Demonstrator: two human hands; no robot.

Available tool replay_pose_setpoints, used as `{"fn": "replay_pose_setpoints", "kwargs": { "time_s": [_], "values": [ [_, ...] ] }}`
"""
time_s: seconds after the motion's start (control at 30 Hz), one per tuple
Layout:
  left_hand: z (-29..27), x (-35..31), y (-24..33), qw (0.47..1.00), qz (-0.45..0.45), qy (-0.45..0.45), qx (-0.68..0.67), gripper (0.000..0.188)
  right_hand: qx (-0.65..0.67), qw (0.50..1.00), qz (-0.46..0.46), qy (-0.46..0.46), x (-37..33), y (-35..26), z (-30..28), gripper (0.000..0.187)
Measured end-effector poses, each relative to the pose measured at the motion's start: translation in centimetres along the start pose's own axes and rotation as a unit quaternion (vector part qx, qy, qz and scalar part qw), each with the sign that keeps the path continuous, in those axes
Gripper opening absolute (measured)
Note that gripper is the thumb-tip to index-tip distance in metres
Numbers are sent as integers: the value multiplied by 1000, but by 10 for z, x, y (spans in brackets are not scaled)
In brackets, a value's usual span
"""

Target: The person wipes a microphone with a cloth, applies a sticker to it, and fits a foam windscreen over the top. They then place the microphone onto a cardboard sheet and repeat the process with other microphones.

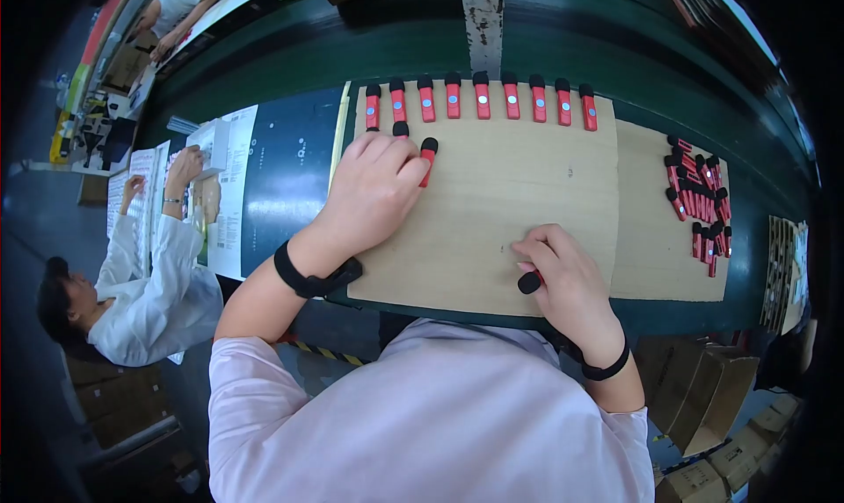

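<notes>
My left hand (374, 186) is closed low over the cardboard sheet, its fingers bent around a small red microphone with a black foam tip (401, 128); most of that microphone's body is hidden. Beside its thumb lies another red microphone (426, 164), tilted and partly covered. Near the front edge of the cardboard, my right hand (570, 279) is closed around a red microphone whose black foam tip (529, 282) sticks out to the left. Across the back runs a row of several red microphones (483, 100), standing side by side with foam tips pointing away and pale round spots on their bodies.
A loose heap of red microphones (697, 195) lies on the right part of the cardboard (646, 239). At the left, a co-worker in white (158, 283) handles a white box (211, 144). Open cartons (703, 393) stand on the floor at lower right.
</notes>
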State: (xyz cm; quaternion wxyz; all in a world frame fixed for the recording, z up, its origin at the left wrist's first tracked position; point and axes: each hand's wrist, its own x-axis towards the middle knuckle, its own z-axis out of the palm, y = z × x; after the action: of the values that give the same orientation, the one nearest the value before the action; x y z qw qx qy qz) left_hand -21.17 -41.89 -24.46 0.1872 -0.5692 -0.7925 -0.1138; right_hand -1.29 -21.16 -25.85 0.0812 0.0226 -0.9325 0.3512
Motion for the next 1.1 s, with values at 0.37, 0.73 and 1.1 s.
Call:
{"fn": "replay_pose_setpoints", "kwargs": {
  "time_s": [0.37, 0.73, 1.1],
  "values": [
    [5, 3, -1, 999, -36, -13, -38, 29, -11, 1000, 8, -4, 2, 2, 2, 21],
    [-10, 1, 9, 995, -52, -22, -84, 38, -4, 1000, 3, 3, 2, -2, 0, 22],
    [-46, -8, 87, 958, 26, -37, -284, 38, 67, 997, -47, -16, 15, -33, 1, 40]
  ]
}}
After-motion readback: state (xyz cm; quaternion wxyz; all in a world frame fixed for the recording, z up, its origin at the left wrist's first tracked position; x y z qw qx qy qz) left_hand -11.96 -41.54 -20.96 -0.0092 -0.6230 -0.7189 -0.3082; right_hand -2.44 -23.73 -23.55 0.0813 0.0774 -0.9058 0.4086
